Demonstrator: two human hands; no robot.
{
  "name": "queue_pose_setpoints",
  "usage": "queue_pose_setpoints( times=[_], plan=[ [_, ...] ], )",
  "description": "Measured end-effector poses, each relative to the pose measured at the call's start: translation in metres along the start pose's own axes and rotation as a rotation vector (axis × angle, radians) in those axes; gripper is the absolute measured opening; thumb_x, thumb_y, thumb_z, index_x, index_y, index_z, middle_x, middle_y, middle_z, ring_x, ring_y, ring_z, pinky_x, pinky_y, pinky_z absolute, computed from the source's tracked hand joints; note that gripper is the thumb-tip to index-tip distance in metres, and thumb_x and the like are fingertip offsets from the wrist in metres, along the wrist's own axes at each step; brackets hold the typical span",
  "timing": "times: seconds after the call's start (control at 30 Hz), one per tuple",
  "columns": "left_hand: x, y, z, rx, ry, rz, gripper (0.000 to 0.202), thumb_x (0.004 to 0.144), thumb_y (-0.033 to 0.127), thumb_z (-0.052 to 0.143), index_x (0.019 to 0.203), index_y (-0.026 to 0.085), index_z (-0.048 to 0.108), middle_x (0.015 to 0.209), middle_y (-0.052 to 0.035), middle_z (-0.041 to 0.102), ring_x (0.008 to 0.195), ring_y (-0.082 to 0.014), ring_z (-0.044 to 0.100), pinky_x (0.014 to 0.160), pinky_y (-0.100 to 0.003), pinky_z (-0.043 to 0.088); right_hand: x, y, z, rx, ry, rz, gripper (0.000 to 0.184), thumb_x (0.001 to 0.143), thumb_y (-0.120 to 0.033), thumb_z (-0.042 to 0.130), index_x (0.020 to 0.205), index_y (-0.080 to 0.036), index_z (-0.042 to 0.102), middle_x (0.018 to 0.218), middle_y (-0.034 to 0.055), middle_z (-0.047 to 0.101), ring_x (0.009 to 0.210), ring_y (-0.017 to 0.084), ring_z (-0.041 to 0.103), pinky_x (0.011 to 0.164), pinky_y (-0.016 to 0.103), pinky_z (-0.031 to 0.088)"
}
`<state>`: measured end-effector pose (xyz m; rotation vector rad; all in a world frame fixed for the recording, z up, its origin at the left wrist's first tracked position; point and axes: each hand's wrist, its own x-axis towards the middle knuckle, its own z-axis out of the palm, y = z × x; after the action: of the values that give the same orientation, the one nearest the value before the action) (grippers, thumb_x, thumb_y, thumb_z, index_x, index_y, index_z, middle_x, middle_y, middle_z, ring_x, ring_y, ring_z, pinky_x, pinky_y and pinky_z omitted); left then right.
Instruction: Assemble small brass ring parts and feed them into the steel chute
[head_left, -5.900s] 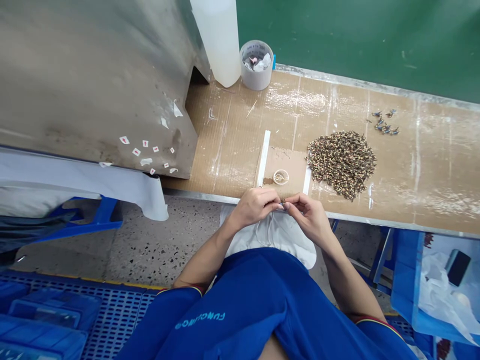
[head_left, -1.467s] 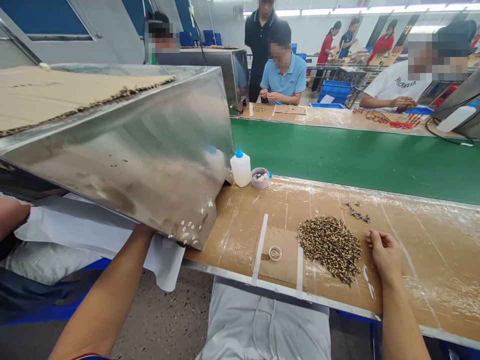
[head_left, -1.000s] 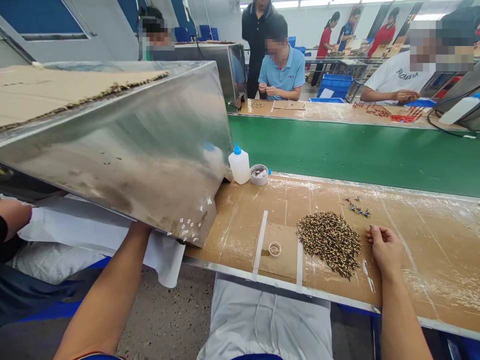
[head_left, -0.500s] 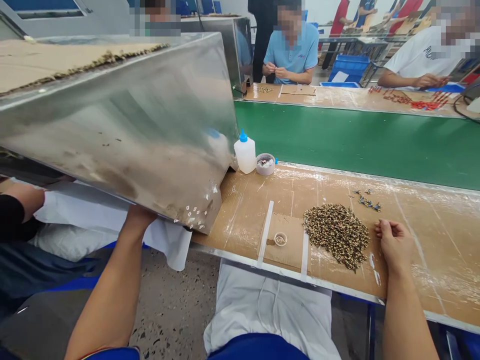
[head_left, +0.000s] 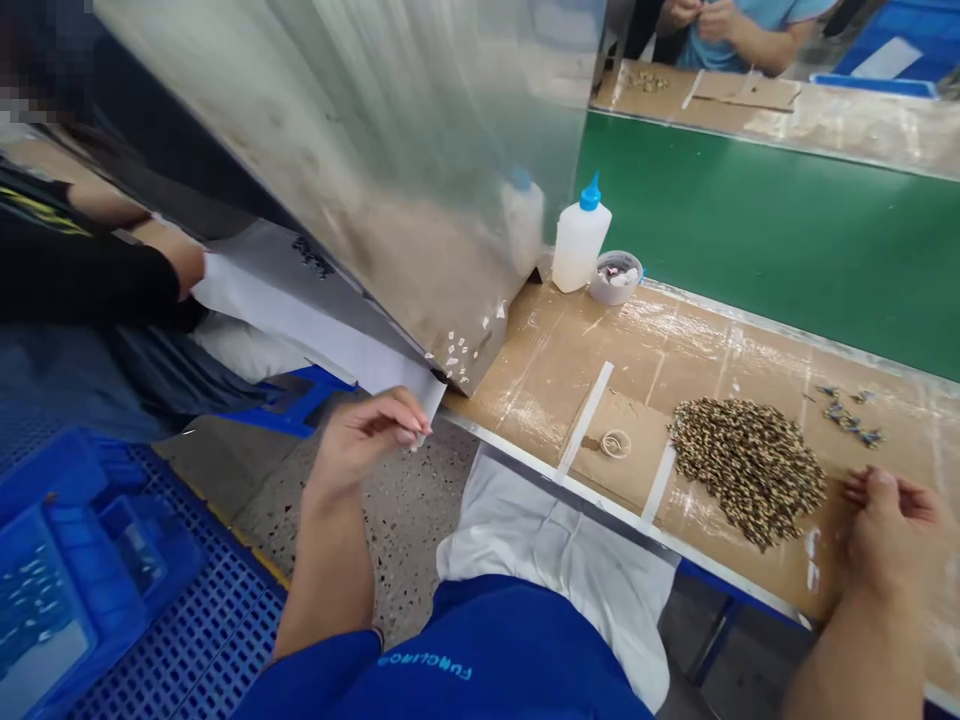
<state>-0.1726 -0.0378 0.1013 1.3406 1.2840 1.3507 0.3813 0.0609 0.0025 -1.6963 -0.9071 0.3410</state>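
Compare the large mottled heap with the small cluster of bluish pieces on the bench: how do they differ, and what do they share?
The heap is mottled brown and cream, while the cluster is dark blue-grey. The heap is much larger and densely piled; the cluster is only a few loose pieces. The heap lies nearer the person, the cluster nearer the green belt. Both are small pieces lying directly on the cardboard.

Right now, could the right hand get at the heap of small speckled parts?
Probably yes: the right hand lies on the cardboard-covered bench just beside the heap of small speckled parts, with nothing visible between them.
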Motion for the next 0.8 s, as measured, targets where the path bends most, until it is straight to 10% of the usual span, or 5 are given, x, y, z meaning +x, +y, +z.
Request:
queue_pose_setpoints(
  times=[0.13,0.37,0.57,0.8],
  plan=[
    [-0.003,-0.026,0.055,-0.130,-0.419,-0.042,0.030,0.084,0.042,0.077,0.070,0.016,0.075,0.079,-0.0066,0.066,0.068,-0.0121,0.061,0.059,-0.023,0.054,-0.034,-0.036,-0.001,-0.070,0.045,-0.010,0.054,0.057,-0.076,0.074,0.067,-0.024,0.061,0.066,0.0102,0.064,0.057,0.022,0.059,0.056,0.042,0.046],
    [0.010,-0.072,0.145,-0.192,-0.468,-0.236,0.026,0.084,0.038,0.074,0.083,0.012,0.072,0.081,-0.0048,0.065,0.063,-0.0097,0.059,0.058,-0.021,0.053,-0.141,-0.086,0.031,-0.097,-0.438,-0.324,0.023,0.092,-0.042,0.060,0.094,-0.021,0.068,0.083,0.0071,0.073,0.072,0.019,0.069,0.064,0.033,0.055],
    [0.022,-0.077,0.163,-0.259,-0.572,-0.337,0.026,0.083,0.037,0.074,0.085,0.011,0.070,0.077,-0.0054,0.070,0.066,-0.0123,0.066,0.063,-0.023,0.057,-0.183,-0.084,0.072,-0.062,-0.678,-0.391,0.019,0.096,-0.028,0.056,0.112,-0.021,0.063,0.086,0.0046,0.070,0.062,0.015,0.061,0.057,0.029,0.053],
    [0.027,-0.082,0.159,-0.364,-0.578,-0.445,0.036,0.082,0.043,0.077,0.094,0.010,0.071,0.081,-0.0084,0.075,0.067,-0.0144,0.072,0.064,-0.024,0.060,-0.178,-0.084,0.081,0.001,-0.656,-0.432,0.010,0.096,-0.021,0.058,0.096,-0.023,0.068,0.087,0.0041,0.068,0.072,0.017,0.062,0.062,0.029,0.050]
  ],
)
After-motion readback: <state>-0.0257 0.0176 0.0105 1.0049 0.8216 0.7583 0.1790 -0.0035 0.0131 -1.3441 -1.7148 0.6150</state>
